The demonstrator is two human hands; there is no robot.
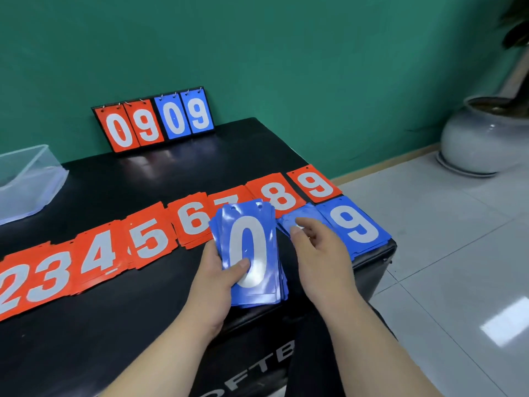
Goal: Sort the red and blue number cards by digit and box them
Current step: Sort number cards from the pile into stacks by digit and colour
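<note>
A stack of blue cards (pixel 252 253) is gripped by the left hand (pixel 213 270), the fingers curled behind it and the thumb (pixel 240 265) pressed flat on the white 0 of the top card. The right hand (pixel 320 253) is held just beside the stack, its fingers (pixel 297 233) half curled, with the tips laid against a blue card (pixel 289 219) on the tabletop (pixel 114 325); whether that card is pinched cannot be told. A clear plastic box (pixel 28 179) is seen at the far left (only partly in view). Red piles (pixel 148 239) are laid in a row from 2 to 9, and a blue 9 pile (pixel 355 224) lies just right of the right hand, in front of the red 9 (pixel 315 184). A flip scoreboard (pixel 154 118) reading 09 09 is stood against the wall.
</note>
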